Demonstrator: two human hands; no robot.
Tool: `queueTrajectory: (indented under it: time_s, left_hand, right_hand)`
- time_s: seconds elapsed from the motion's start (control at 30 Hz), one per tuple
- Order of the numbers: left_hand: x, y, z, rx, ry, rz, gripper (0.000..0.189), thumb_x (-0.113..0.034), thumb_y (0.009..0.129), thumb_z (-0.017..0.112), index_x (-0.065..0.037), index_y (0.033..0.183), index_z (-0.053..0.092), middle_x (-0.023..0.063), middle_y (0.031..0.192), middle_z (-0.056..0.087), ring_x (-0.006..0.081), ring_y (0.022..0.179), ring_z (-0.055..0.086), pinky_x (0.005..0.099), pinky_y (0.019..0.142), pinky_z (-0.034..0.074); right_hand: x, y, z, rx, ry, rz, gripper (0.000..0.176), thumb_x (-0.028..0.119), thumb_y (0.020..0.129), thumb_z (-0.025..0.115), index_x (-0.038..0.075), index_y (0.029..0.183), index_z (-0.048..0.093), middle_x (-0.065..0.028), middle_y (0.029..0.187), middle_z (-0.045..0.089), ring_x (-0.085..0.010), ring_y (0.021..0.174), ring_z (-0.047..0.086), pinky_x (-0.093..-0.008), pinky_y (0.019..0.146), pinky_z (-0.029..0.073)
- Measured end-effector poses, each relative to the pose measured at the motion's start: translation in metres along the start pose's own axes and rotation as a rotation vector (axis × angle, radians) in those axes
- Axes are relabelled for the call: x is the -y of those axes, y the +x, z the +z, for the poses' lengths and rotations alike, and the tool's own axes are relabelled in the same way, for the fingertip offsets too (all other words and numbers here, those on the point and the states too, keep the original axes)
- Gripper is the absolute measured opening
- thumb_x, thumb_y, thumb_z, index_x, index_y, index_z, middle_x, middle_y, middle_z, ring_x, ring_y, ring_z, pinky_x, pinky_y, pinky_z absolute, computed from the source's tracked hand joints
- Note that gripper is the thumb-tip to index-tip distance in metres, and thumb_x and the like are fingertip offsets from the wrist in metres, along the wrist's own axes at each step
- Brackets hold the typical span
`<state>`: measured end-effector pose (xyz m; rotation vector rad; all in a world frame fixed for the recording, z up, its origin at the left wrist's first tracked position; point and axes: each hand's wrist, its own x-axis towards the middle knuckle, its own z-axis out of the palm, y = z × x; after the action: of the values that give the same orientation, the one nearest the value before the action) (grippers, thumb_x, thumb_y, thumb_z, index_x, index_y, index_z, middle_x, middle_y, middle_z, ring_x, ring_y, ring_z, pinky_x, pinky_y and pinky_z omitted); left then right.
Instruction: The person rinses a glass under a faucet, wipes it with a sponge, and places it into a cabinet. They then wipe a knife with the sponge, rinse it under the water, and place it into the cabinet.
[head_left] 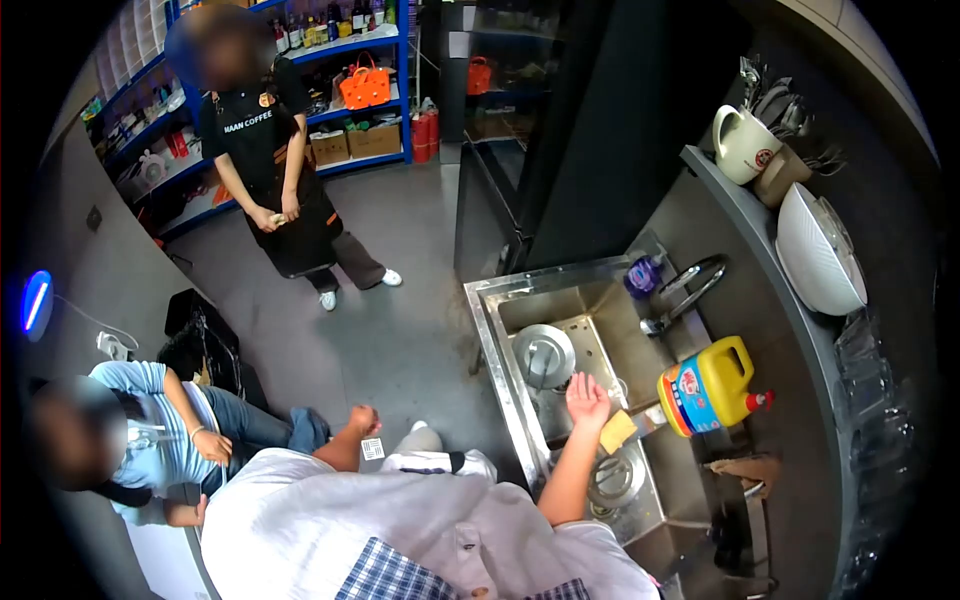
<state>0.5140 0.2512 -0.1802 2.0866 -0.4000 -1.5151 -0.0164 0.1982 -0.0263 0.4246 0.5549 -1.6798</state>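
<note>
My right hand (588,401) is held palm up over the sink, its fingers stretched out and nothing in it. Below it, a yellow sponge (618,431) lies by the divider between the two basins. In the left basin of the metal sink (503,400) sits a round metal lid or pan (543,356); another round metal piece (616,481) lies in the nearer basin. My left hand (364,420) hangs at my other side with its fingers curled; whether they hold anything is hidden. A small white card with a black pattern (372,448) shows beside that wrist.
A yellow detergent jug (705,385), a purple bottle (642,277) and the faucet (683,295) stand behind the sink. A shelf above holds a cutlery mug (742,145) and white bowls (815,255). One person (260,150) stands ahead, another (165,430) at left.
</note>
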Motion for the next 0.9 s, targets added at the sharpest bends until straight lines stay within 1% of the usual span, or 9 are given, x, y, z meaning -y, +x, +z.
queueTrajectory:
  time_s: [0.2,0.3,0.4,0.5,0.63,0.7,0.77,0.83,0.9]
  left_hand:
    - [0.005,0.002,-0.001,-0.023,0.011,0.04,0.029,-0.023,0.095,0.036,-0.004,0.085,0.055,0.0107,0.07,0.059,0.022,0.051,0.059,0.0349,0.039,0.046]
    - [-0.003,-0.004,-0.003,-0.043,0.038,0.027,0.029,-0.025,0.097,0.035,-0.007,0.085,0.053,0.0081,0.069,0.057,0.022,0.054,0.058,0.0351,0.043,0.046]
    - [-0.006,-0.007,-0.003,-0.058,0.014,0.042,0.025,-0.025,0.096,0.036,-0.008,0.087,0.052,0.0084,0.07,0.057,0.0228,0.054,0.058,0.0358,0.042,0.046]
    - [-0.001,0.006,-0.004,-0.002,-0.01,0.054,0.021,-0.023,0.094,0.039,-0.008,0.088,0.052,0.0097,0.07,0.057,0.0236,0.053,0.058,0.0367,0.04,0.046]
    - [-0.009,0.008,-0.004,-0.052,-0.058,0.107,0.016,-0.02,0.092,0.042,-0.008,0.087,0.052,0.0113,0.069,0.058,0.0249,0.049,0.058,0.0374,0.036,0.045]
    - [-0.011,0.008,0.004,-0.061,-0.035,0.099,0.017,-0.021,0.092,0.042,-0.007,0.088,0.052,0.0111,0.07,0.058,0.0248,0.049,0.058,0.0377,0.036,0.045]
    - [-0.009,0.01,-0.005,-0.029,0.029,0.076,0.018,-0.022,0.092,0.042,-0.007,0.089,0.053,0.0109,0.071,0.058,0.0246,0.049,0.058,0.0379,0.036,0.045]
    - [-0.012,0.008,-0.007,-0.023,0.009,0.042,0.018,-0.021,0.093,0.042,-0.008,0.091,0.053,0.011,0.072,0.058,0.0236,0.05,0.059,0.0375,0.036,0.045]
    - [-0.006,0.004,-0.002,-0.028,-0.031,0.064,0.016,-0.02,0.092,0.043,-0.008,0.093,0.053,0.0112,0.072,0.059,0.0231,0.05,0.059,0.0371,0.036,0.045]
  right_hand:
    - [0.005,0.0,-0.012,-0.025,0.067,-0.039,0.052,0.019,0.082,0.052,0.006,0.131,0.042,-0.0139,0.133,0.045,-0.0334,0.116,0.048,-0.045,0.089,0.043]
    - [0.006,0.003,-0.016,-0.11,0.096,-0.148,0.052,0.02,0.081,0.053,0.006,0.13,0.043,-0.0147,0.132,0.045,-0.0347,0.115,0.049,-0.0455,0.089,0.043]
    - [-0.008,0.005,-0.013,-0.078,-0.048,-0.169,0.052,0.019,0.079,0.054,0.005,0.128,0.044,-0.0155,0.131,0.045,-0.0361,0.113,0.049,-0.0462,0.089,0.044]
    - [-0.014,0.005,-0.009,-0.028,-0.124,-0.027,0.047,0.013,0.077,0.054,0.003,0.123,0.048,-0.0171,0.132,0.045,-0.0362,0.115,0.049,-0.0472,0.091,0.045]
    - [0.006,0.032,-0.033,-0.161,0.001,-0.274,0.043,0.022,0.076,0.06,0.007,0.115,0.051,-0.0133,0.127,0.048,-0.0345,0.109,0.052,-0.0458,0.088,0.046]
    - [-0.006,0.03,-0.022,-0.144,-0.06,-0.3,0.042,0.025,0.076,0.062,0.009,0.114,0.052,-0.0134,0.127,0.048,-0.0347,0.108,0.052,-0.0461,0.088,0.046]
    - [-0.021,0.022,-0.021,-0.051,-0.127,-0.14,0.047,0.024,0.076,0.063,0.01,0.118,0.048,-0.0137,0.128,0.047,-0.0362,0.108,0.051,-0.0469,0.088,0.045]
    - [-0.021,0.007,-0.023,-0.124,-0.115,-0.086,0.047,0.023,0.076,0.061,0.009,0.12,0.047,-0.0129,0.128,0.048,-0.0353,0.11,0.051,-0.0474,0.087,0.045]
    - [0.0,0.006,-0.04,-0.22,-0.063,-0.156,0.045,0.022,0.077,0.058,0.01,0.119,0.048,-0.0108,0.128,0.049,-0.0329,0.114,0.051,-0.0461,0.088,0.046]
